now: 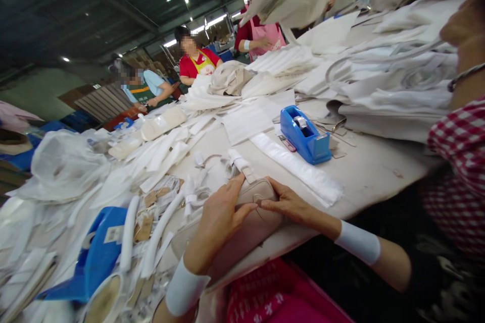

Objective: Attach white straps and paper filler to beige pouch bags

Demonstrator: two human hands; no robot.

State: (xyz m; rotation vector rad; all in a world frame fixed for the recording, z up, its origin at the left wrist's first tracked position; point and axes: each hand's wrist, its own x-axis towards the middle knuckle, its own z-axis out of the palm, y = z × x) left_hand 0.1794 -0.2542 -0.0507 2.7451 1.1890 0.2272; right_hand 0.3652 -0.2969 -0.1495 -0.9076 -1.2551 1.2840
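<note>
A beige handbag [252,234] lies at the table's near edge, close to my body. My left hand [220,214] grips it from the left, its thumb reaching toward the bag's end. From the other side my right hand [290,202] holds the same end, fingers on the upper edge and thumb near a small ring or tab. The two thumbs almost meet there. A strap end [248,174] with white wrapping rises just beyond my fingers. Part of the bag is hidden behind my left hand and wrist.
A blue tape dispenser [305,136] stands beyond my right hand, beside a flat strip of clear plastic sleeves [297,166]. A blue holder [100,252] and white foam tubes lie left. Wrapped bags are heaped behind. A co-worker's checked sleeve [460,151] is close right; several people work across the table.
</note>
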